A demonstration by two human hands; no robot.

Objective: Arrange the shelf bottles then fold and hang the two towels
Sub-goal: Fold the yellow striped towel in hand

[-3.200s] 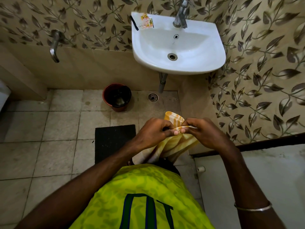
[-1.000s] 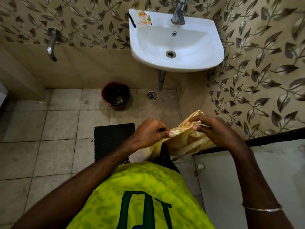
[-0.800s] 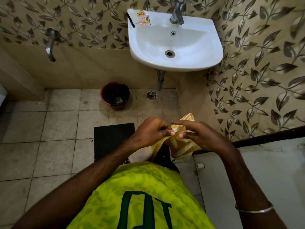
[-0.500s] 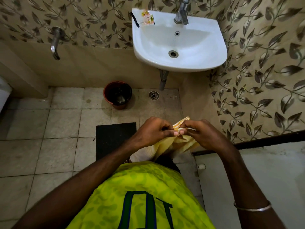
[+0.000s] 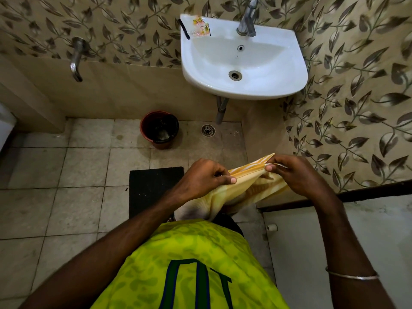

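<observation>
From the head view, much of what you are working on is hiding from you: the towel is bunching between your hands, its lower folds are sagging behind your left wrist and against your green shirt, so its full shape and any fold lines are impossible to make out. The top of the tap over the sink is running off the upper edge, and your elbows are falling outside the bottom of the picture. No shelf, bottles or rail are showing from here. Your left hand is curling round the towel's upper edge, knuckles up, thumb pressing along the cloth. Your right hand is pinching the same striped edge between thumb and fingertips, held a little higher and just beside the wall, with a bangle sitting on that forearm. Both hands are holding the towel in front of your waist, above the floor, with the black mat lying below to the left. A reddish bucket is standing on the tiles beyond it, near the floor drain under the sink.
</observation>
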